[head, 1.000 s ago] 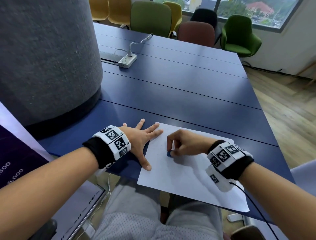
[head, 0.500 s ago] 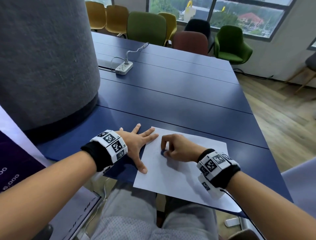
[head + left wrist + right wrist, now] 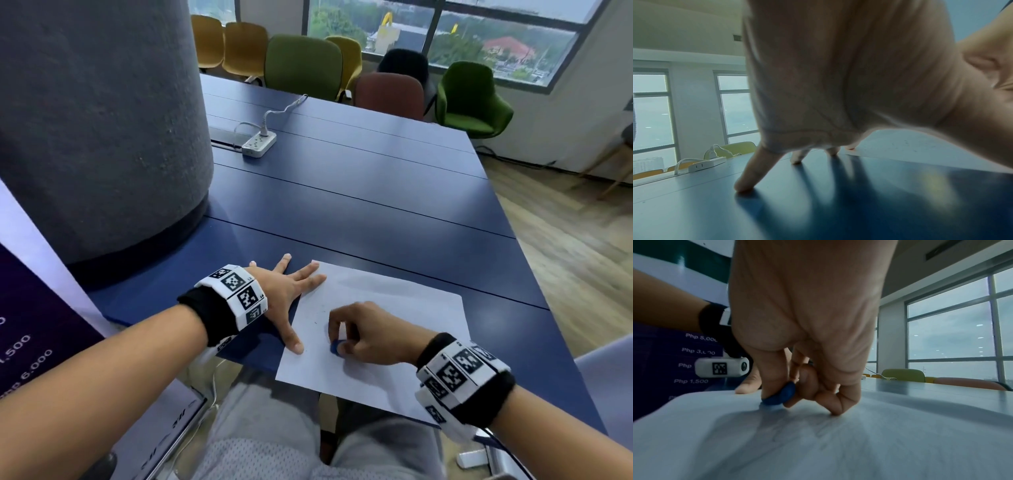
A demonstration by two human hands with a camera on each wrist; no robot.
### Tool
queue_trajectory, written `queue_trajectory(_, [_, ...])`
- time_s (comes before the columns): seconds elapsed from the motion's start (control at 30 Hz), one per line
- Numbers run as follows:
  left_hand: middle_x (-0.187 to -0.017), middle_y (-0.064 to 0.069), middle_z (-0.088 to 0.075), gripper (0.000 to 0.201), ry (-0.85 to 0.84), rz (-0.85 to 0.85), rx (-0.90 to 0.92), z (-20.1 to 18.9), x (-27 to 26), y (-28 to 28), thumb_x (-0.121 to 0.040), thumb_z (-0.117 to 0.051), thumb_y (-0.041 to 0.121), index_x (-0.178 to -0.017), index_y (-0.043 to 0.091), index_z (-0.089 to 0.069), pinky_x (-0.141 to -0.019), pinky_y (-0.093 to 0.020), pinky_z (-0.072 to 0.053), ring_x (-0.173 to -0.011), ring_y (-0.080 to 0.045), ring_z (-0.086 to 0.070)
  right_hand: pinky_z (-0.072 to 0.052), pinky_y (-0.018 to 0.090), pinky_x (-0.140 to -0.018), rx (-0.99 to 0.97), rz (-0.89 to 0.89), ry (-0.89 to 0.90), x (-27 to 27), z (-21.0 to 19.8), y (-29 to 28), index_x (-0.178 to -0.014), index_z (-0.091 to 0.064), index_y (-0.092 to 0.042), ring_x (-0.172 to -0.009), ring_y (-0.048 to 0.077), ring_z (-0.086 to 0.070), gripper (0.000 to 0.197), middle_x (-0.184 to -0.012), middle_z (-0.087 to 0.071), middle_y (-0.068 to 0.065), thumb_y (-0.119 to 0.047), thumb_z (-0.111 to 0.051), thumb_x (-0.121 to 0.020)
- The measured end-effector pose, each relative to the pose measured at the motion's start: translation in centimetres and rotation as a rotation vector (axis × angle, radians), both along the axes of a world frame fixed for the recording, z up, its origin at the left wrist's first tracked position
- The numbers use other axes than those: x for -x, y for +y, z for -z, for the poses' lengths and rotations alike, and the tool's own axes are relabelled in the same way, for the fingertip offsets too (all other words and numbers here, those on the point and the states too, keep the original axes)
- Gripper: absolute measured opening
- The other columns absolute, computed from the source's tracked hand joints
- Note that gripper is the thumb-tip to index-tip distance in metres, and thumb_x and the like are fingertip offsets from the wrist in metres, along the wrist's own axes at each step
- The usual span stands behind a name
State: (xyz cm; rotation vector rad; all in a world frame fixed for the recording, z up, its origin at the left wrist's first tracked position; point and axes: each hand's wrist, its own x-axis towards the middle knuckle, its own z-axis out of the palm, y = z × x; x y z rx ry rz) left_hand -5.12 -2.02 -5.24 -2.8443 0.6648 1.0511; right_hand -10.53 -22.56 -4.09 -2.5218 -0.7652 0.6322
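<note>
A white sheet of paper (image 3: 394,308) (image 3: 838,443) lies at the near edge of the dark blue table (image 3: 359,192), its front part hanging over the edge. My right hand (image 3: 363,335) (image 3: 807,337) pinches a small blue eraser (image 3: 335,349) (image 3: 780,395) and presses it on the paper near its left side. Faint pencil marks show on the sheet. My left hand (image 3: 291,294) (image 3: 838,81) lies spread flat, its forefinger and thumb on the paper's left edge, the other fingertips (image 3: 744,186) on the table.
A thick grey column (image 3: 96,120) stands on the left. A white power strip (image 3: 258,142) (image 3: 707,164) with its cable lies farther back on the table. Green, yellow, brown and black chairs (image 3: 301,65) line the far side. A purple banner (image 3: 30,342) stands at my left.
My right hand has slid the eraser toward me and a little left along the paper. The head view has tilted up a bit. The left hand stays spread in place.
</note>
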Motion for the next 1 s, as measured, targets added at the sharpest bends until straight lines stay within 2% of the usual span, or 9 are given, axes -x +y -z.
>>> queue_trajectory(0.2, [-0.15, 0.032, 0.032, 0.139, -0.026, -0.002, 0.025, 0.2, 0.0, 0.1, -0.051, -0.077, 0.077, -0.147, 0.049, 0.02, -0.104, -0.079, 0.003, -0.144, -0.025, 0.03, -0.039, 0.013, -0.056, 0.025, -0.036, 0.029, 1.3, 0.3, -1.0, -0.09, -0.066, -0.024, -0.056, 0.004, -0.052, 0.01, -0.066, -0.056, -0.012, -0.018, -0.067, -0.083])
queue_trajectory(0.37, [-0.153, 0.029, 0.028, 0.139, -0.063, 0.019, -0.008, -0.4, 0.2, -0.2, -0.052, -0.077, 0.076, -0.15, 0.045, 0.016, -0.106, -0.078, -0.004, -0.147, -0.029, 0.023, -0.046, 0.021, -0.076, -0.128, 0.325, -0.266, 3.9, 1.4, -5.7, -0.08, -0.06, -0.028, -0.083, 0.004, -0.057, 0.013, -0.091, -0.059, -0.015, -0.021, -0.069, -0.086])
queue_trajectory(0.5, [-0.155, 0.027, 0.026, 0.138, -0.069, 0.015, -0.044, -1.4, 0.3, -1.1, -0.054, -0.078, 0.074, -0.151, 0.043, 0.015, -0.109, -0.075, -0.005, -0.148, -0.032, 0.017, -0.037, 0.008, -0.086, -0.041, 0.339, -0.176, 7.1, 2.2, -7.5, -0.087, -0.047, -0.036, -0.102, -0.008, -0.049, 0.018, -0.11, -0.048, -0.023, -0.025, -0.059, -0.093])
queue_trajectory(0.57, [-0.155, 0.027, 0.027, 0.139, -0.069, -0.002, -0.056, -1.3, 0.3, -1.1, -0.053, -0.079, 0.073, -0.151, 0.044, 0.015, -0.112, -0.071, -0.008, -0.148, -0.029, 0.017, -0.033, 0.0, -0.084, -0.09, 0.371, -0.147, 7.9, 2.6, -7.6, -0.101, -0.048, -0.036, -0.104, -0.015, -0.05, 0.021, -0.109, -0.052, -0.021, -0.02, -0.059, -0.093])
queue_trajectory(0.63, [-0.155, 0.026, 0.027, 0.137, -0.061, -0.033, -0.038, -1.2, 0.4, -1.0, -0.054, -0.079, 0.071, -0.151, 0.044, 0.013, -0.115, -0.064, -0.012, -0.148, -0.024, 0.018, -0.034, -0.001, -0.087, -0.135, 0.4, -0.136, 8.1, 3.2, -7.9, -0.127, -0.049, -0.026, -0.107, -0.009, -0.053, 0.04, -0.106, -0.055, -0.019, -0.015, -0.062, -0.091])
queue_trajectory(0.73, [-0.158, 0.015, 0.028, 0.121, -0.074, -0.07, 0.073, -0.9, 1.4, -1.0, -0.069, -0.077, 0.059, -0.155, 0.033, 0.004, -0.118, -0.059, -0.009, -0.148, -0.021, 0.019, -0.029, 0.01, -0.107, -0.136, 0.423, -0.138, 8.2, 4.1, -8.1, -0.13, -0.052, -0.017, -0.13, -0.005, -0.038, 0.043, -0.109, -0.051, -0.027, -0.015, -0.065, -0.089])
queue_trajectory(0.8, [-0.159, 0.006, 0.028, 0.108, -0.135, -0.055, 0.162, -0.4, 3.3, -2.1, -0.081, -0.068, 0.056, -0.156, 0.024, 0.003, -0.118, -0.06, -0.002, -0.147, -0.023, 0.022, -0.023, 0.014, -0.112, -0.136, 0.437, -0.144, 8.1, 4.6, -8.3, -0.125, -0.054, -0.01, -0.137, -0.008, -0.024, 0.038, -0.115, -0.047, -0.028, -0.015, -0.065, -0.089])
queue_trajectory(0.9, [-0.156, 0.002, 0.034, 0.096, -0.238, 0.063, 0.198, 1.7, 7.4, -5.5, -0.089, -0.036, 0.072, -0.155, 0.022, 0.011, -0.115, -0.063, 0.007, -0.143, -0.024, 0.033, -0.024, 0.004, -0.104, -0.177, 0.468, -0.152, 7.9, 5.1, -8.5, -0.124, -0.056, -0.009, -0.135, -0.009, -0.03, 0.04, -0.122, -0.055, -0.022, -0.012, -0.067, -0.086])
queue_trajectory(1.0, [-0.152, 0.006, 0.039, 0.102, -0.249, 0.15, 0.238, 4.2, 10.4, -8.6, -0.066, 0.009, 0.082, -0.152, 0.028, 0.019, -0.113, -0.06, 0.017, -0.136, -0.021, 0.042, -0.021, 0.004, -0.105, -0.201, 0.479, -0.163, 8.0, 5.1, -8.3, -0.141, -0.045, -0.018, -0.136, -0.006, -0.032, 0.06, -0.105, -0.058, -0.027, -0.013, -0.069, -0.086])
